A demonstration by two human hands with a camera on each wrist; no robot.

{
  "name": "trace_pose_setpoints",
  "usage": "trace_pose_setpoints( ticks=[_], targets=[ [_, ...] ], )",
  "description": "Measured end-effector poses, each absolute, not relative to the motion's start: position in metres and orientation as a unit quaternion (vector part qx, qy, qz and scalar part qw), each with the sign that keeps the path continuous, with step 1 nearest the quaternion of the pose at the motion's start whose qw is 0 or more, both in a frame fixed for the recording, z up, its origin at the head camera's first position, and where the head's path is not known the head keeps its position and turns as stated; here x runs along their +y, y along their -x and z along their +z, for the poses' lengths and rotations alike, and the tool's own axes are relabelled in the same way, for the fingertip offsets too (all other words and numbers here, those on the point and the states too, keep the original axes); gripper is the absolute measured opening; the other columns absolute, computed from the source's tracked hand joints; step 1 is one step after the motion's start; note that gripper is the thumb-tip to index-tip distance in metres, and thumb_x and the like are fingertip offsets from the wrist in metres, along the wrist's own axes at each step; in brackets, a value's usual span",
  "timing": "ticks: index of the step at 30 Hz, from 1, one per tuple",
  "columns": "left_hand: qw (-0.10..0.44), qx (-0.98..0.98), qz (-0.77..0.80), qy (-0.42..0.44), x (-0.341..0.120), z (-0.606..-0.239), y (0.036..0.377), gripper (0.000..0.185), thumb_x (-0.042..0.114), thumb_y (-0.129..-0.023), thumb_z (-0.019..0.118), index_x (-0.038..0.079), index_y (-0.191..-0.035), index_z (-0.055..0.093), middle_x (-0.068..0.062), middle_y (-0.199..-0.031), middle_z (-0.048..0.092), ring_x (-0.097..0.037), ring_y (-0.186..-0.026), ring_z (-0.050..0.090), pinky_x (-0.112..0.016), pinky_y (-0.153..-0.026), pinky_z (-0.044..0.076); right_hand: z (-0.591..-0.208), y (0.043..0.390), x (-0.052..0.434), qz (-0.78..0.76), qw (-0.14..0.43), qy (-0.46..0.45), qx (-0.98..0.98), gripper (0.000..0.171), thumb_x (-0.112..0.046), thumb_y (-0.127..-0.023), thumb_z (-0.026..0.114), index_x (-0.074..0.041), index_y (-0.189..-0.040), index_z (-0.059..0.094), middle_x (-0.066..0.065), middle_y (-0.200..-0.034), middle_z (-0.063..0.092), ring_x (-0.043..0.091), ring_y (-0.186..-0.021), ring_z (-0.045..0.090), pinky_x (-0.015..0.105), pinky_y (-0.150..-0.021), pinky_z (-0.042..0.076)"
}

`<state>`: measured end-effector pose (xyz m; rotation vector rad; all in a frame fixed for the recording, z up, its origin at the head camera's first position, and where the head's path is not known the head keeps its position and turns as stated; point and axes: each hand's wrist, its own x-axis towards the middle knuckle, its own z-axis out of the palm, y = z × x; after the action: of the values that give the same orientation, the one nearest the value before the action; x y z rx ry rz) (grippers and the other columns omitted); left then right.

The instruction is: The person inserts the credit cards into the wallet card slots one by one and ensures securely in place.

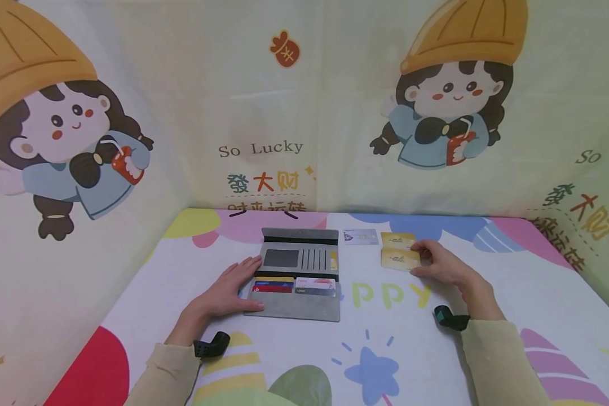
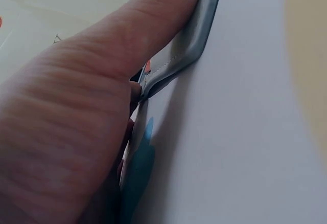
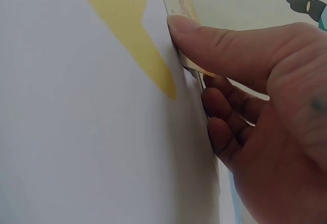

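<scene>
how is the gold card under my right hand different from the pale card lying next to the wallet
The nearer gold card is yellow-gold; the pale bluish-white card is light. The right hand pinches the gold card's edge; the pale one lies untouched, beside the open grey wallet. Both are flat rectangular cards on the table.

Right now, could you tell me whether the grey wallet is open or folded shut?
Open: the grey wallet lies spread flat, card slots showing, under the left hand.

Head looks down; wrists hug the table (image 1: 487,270).
</scene>
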<state>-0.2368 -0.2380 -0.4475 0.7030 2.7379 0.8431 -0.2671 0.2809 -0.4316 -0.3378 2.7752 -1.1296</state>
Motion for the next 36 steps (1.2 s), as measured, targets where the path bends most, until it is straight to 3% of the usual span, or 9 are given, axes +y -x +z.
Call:
trace_pose_setpoints(
  ticks=[15, 25, 36],
  targets=[
    [0.095, 0.924, 0.286, -0.236, -0.24, -0.449, 0.234, 0.105, 0.054, -0.077, 0.08, 0.008, -0.159, 0.032, -0.01, -0.165, 0.025, -0.034, -0.152, 0.013, -0.056, -0.121, 0.007, -0.43, 0.268, 0.273, -0.395, 0.088, 0.118, 0.907, 0.059, -0.012, -0.082, 0.084, 0.008, -0.128, 0.053, 0.019, -0.114, 0.06, 0.031, -0.099, 0.056, 0.043, -0.089, 0.047],
    [0.094, 0.925, 0.282, -0.238, -0.24, -0.449, 0.236, 0.106, 0.054, -0.077, 0.08, 0.007, -0.159, 0.031, -0.01, -0.165, 0.025, -0.034, -0.152, 0.012, -0.056, -0.121, 0.006, -0.427, 0.269, 0.271, -0.427, 0.118, 0.097, 0.891, 0.071, -0.014, -0.083, 0.082, 0.006, -0.141, 0.046, 0.022, -0.125, 0.057, 0.032, -0.106, 0.055, 0.036, -0.089, 0.046],
    [0.094, 0.924, 0.283, -0.238, -0.239, -0.449, 0.237, 0.106, 0.055, -0.077, 0.08, 0.009, -0.159, 0.031, -0.01, -0.165, 0.025, -0.034, -0.153, 0.012, -0.056, -0.121, 0.006, -0.425, 0.267, 0.27, -0.449, 0.109, 0.115, 0.879, 0.067, -0.007, -0.084, 0.081, 0.009, -0.139, 0.047, 0.028, -0.131, 0.053, 0.034, -0.109, 0.057, 0.024, -0.085, 0.049]
  ],
)
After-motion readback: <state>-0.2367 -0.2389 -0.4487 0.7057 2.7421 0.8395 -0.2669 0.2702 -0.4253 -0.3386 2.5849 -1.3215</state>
